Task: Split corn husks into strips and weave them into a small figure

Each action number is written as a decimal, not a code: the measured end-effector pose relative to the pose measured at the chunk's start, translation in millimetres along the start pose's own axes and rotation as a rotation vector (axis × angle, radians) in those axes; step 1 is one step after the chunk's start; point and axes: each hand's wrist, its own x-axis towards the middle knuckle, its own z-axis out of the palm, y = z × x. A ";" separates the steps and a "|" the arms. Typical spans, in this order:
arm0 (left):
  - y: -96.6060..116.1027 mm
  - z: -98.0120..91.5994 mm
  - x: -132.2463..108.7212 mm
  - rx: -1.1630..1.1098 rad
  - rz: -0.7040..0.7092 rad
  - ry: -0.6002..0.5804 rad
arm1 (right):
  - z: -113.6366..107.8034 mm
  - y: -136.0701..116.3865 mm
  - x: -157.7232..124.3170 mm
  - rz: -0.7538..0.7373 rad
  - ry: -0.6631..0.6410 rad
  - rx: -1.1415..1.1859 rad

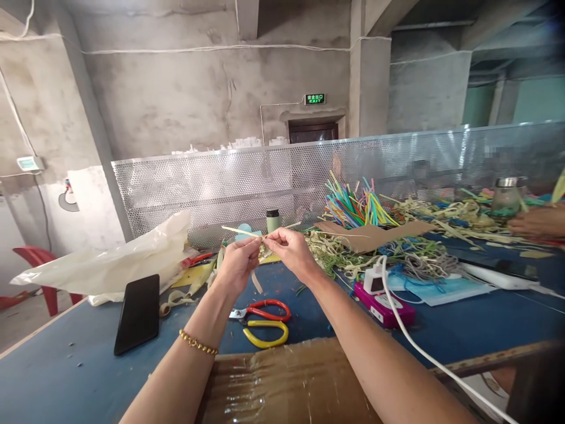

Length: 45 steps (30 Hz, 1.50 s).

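Showed pale yellow in the strip (pixel 238 231), red and yellow in the scissors' handles (pixel 267 323), blue in the table (pixel 57 359). Mixed red, yellow, green and blue in the bundle (pixel 359 206). Appeared magenta in the box (pixel 388 318), dotted silver in the mesh (pixel 212 194).

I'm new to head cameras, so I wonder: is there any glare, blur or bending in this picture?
Head view: glare streaks the metal screen and glints on the nearest cardboard; head view: the left pillar leans, probably wide-lens distortion; head view: the left hand and right hand look fairly sharp, while pixelated patches hide bits of the screen's right side.
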 end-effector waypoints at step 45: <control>-2.1 1.1 -1.3 0.265 0.052 -0.049 | 3.5 -0.6 -1.2 0.272 0.134 0.261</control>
